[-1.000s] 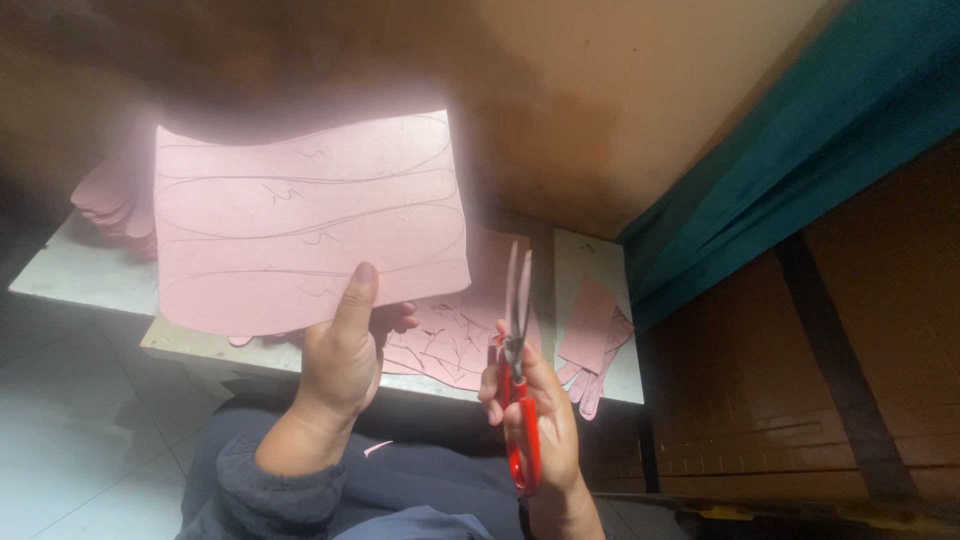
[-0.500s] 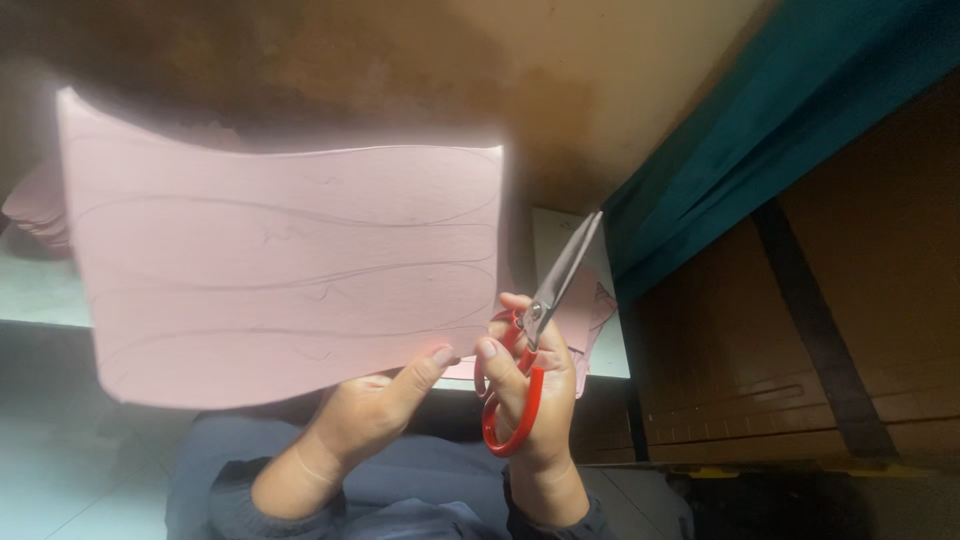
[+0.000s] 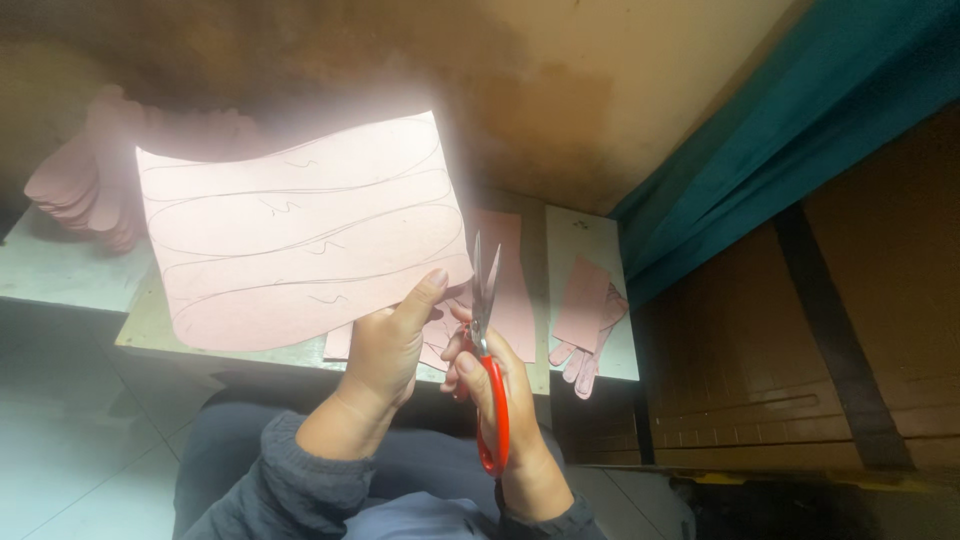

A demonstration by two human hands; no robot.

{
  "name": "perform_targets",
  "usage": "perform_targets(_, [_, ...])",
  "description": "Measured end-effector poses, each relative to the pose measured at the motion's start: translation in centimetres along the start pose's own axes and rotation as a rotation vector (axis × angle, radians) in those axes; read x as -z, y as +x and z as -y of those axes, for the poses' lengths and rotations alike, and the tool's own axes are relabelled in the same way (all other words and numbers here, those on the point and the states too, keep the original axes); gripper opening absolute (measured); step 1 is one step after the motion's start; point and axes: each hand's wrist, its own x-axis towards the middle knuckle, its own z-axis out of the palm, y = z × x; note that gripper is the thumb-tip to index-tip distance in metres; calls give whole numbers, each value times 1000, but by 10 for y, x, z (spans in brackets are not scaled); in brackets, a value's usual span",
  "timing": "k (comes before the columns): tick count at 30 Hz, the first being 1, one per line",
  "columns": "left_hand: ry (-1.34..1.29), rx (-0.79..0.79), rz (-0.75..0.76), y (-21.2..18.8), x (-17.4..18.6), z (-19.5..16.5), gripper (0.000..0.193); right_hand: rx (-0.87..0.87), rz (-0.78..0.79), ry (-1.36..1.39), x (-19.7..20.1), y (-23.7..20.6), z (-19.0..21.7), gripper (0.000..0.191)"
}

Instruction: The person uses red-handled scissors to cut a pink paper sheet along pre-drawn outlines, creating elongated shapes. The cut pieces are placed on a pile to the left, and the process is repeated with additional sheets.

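Pale workbench [image 3: 70, 275] against stained wall [image 3: 560, 110]

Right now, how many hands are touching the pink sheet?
1: the left hand pinches the pink sheet at its lower right corner. The right hand holds the red scissors beside it.

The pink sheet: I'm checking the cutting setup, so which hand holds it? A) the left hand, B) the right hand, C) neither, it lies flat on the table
A: the left hand pinches the pink sheet at its lower right corner, while the right hand holds red-handled scissors.
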Motion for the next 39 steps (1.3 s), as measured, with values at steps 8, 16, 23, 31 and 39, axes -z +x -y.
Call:
perform_targets(8, [-223, -3, 39, 28, -19, 3, 26, -31, -74, -53, 12, 35, 1, 58])
perform_targets(16, [-253, -144, 21, 39, -35, 1, 28, 4, -96, -149, 19, 51, 10, 56])
perform_targets(23, [-246, 106, -88, 29, -40, 2, 32, 45, -106, -172, 20, 50, 4, 53])
perform_targets(31, [-153, 115, -108, 23, -42, 0, 36, 58, -120, -226, 23, 49, -2, 52])
perform_targets(39, [-132, 143, -129, 20, -42, 0, 41, -7, -172, -197, 15, 46, 0, 49])
